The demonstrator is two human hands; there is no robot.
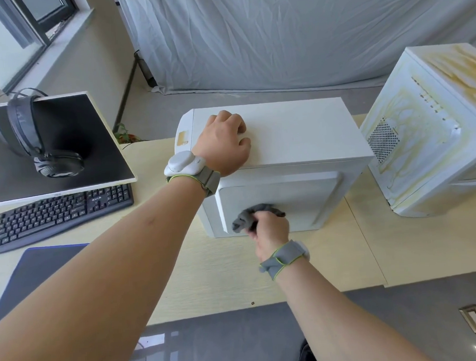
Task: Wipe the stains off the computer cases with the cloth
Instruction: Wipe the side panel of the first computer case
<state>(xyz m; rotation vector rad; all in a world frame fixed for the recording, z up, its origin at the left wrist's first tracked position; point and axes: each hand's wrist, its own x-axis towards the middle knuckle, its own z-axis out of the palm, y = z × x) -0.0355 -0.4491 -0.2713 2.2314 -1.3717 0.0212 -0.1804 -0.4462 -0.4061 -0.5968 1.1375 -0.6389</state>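
Right hand (271, 228) fingers gripping grey cloth (256, 215), left hand (224, 142) curled, resting on white case (297, 133), "aula" keyboard (59, 214)

Head camera looks steeply down, close over the desk (208, 264).

An office: a desk (208, 264) with monitor (50, 151), keyboard (62, 214), headphones (36, 135)

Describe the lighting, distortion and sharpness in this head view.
Head view: even daylight, soft shadows; wide-angle bending curves the desk edges and leans the stained case; slight softness around the cloth in the right hand; the left hand on the white case looks sharp; a small glare spot on the floor.
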